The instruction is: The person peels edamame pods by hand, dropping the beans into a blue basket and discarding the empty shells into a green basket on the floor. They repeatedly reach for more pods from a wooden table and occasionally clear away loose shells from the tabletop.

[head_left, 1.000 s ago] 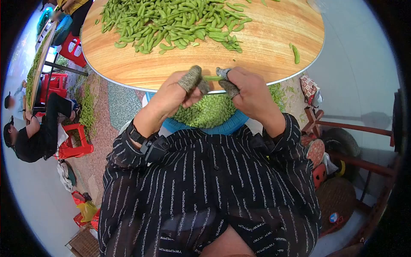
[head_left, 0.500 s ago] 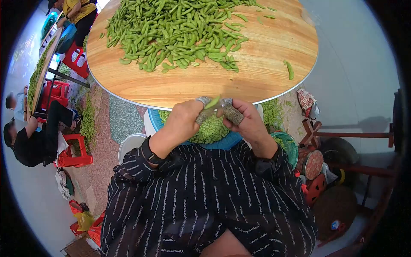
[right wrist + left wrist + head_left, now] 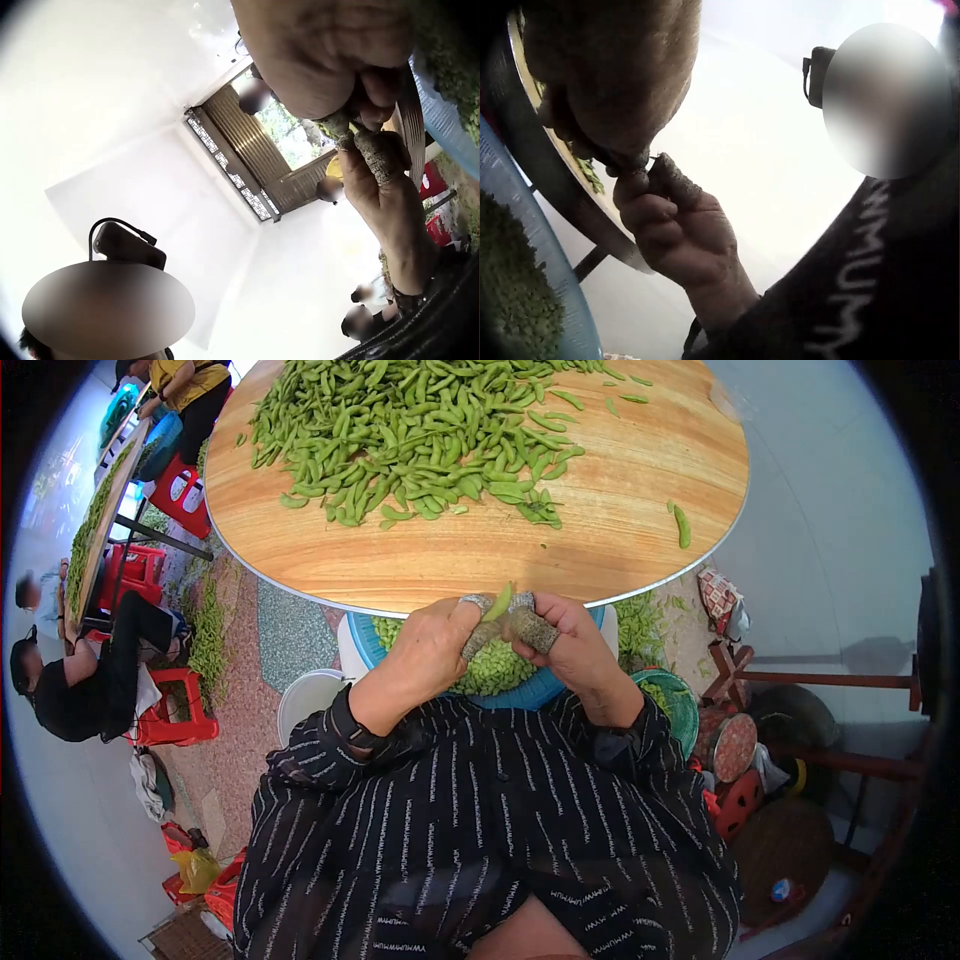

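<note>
A green edamame pod [image 3: 499, 603] sticks up between the fingertips of both hands, just off the near table edge. My left hand [image 3: 425, 650] pinches it between thumb and forefinger. From the other side, my right hand [image 3: 580, 650] meets it with thumb and forefinger pressed together. Grey knitted covers wrap the thumbs and forefingers. Under the hands, a blue basin [image 3: 545, 688] holds shelled green beans [image 3: 495, 670]. In the left wrist view the fingertips of both hands touch, and the pod is mostly hidden.
A big heap of pods [image 3: 420, 440] covers the far part of the round wooden table [image 3: 330, 565]; a stray pod [image 3: 682, 526] lies at right. A white bucket [image 3: 308, 698] and a green basket [image 3: 680, 710] flank me. Other people sit at a table on the left.
My hands have come back from over the table edge to above the basin. The pod, earlier stretched level between them, now points up, and the hands are closer together.
</note>
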The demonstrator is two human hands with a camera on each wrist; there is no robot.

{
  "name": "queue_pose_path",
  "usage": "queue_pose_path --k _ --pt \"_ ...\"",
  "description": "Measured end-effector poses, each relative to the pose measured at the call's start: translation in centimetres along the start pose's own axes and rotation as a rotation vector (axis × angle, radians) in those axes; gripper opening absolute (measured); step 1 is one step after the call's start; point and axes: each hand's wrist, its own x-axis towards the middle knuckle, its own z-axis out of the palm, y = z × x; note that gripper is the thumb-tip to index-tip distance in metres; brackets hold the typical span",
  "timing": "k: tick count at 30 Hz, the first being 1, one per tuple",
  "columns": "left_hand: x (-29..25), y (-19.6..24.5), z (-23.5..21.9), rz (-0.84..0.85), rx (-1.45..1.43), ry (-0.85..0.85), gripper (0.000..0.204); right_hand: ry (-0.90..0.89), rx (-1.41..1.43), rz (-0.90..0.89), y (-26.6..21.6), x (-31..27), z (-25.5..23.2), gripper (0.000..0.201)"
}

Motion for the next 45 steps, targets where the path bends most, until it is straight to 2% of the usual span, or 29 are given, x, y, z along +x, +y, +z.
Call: queue_pose_path --k 7,15,23,25,26,28,29,31,32,34,37,38,39,41,42,44,45 --pt "-0.1 0.0 -0.4 0.070 0.171 0.017 0.029 -0.026 -0.052 0.037 0.1 0.3 0.2 0.018" --pt "-0.1 0.1 -0.6 0.115 0.144 0.029 0.028 -0.071 -0.136 0.058 -0.4 0.3 0.5 0.017" --pt "-0.4 -0.5 0.1 0.182 0.141 0.048 0.027 -0.050 0.043 0.056 0.9 0.5 0.5 0.013" --pt "-0.8 -0.6 0.7 0.141 -0.033 0.088 0.022 -0.086 0.014 0.010 0.9 0.5 0.3 0.014" --pt "-0.8 -0.7 0.9 0.142 -0.032 0.089 0.022 -0.120 -0.017 -0.036 0.9 0.5 0.2 0.014" --pt "-0.9 -0.7 1.4 0.135 -0.327 0.171 0.017 -0.112 -0.078 -0.081 0.3 0.2 0.7 0.015" --pt "-0.9 -0.9 1.9 0.137 -0.326 0.172 0.017 -0.103 -0.140 -0.127 0.1 0.2 0.9 0.017" --pt "-1.1 -1.1 2.8 0.117 -0.563 0.264 0.023 -0.123 -0.181 -0.174 0.5 0.4 0.7 0.017" --pt "-1.4 -1.0 2.7 0.118 -0.562 0.262 0.023 -0.140 -0.223 -0.223 0.7 0.4 0.5 0.018" --pt "-2.2 -0.9 2.6 -0.303 -1.105 0.055 0.030 -0.164 -0.264 -0.224 0.8 0.2 0.2 0.017" --pt "-2.1 -0.1 2.3 -0.363 -1.041 0.050 0.026 -0.189 -0.273 -0.184 0.8 0.3 0.1 0.015" --pt "-1.8 0.2 2.5 -0.268 -0.957 0.139 0.024 -0.172 -0.245 -0.136 0.8 0.3 0.1 0.015" --pt "-1.6 0.2 2.1 -0.273 -0.941 0.175 0.024 -0.210 -0.253 -0.138 0.9 0.5 0.2 0.015" --pt "-1.5 0.2 1.1 -0.218 -0.401 0.044 0.020 -0.161 -0.432 -0.210 1.5 0.5 0.6 0.014" --pt "-1.6 0.1 0.8 -0.234 -0.388 0.067 0.020 -0.121 -0.431 -0.168 1.0 0.3 1.1 0.014" --pt "-1.4 0.1 0.4 -0.288 -0.564 -0.149 0.018 -0.167 -0.503 -0.175 1.1 0.2 0.7 0.014" --pt "-1.5 0.1 0.6 -0.291 -0.557 -0.138 0.018 -0.183 -0.573 -0.181 1.2 0.1 0.4 0.014"
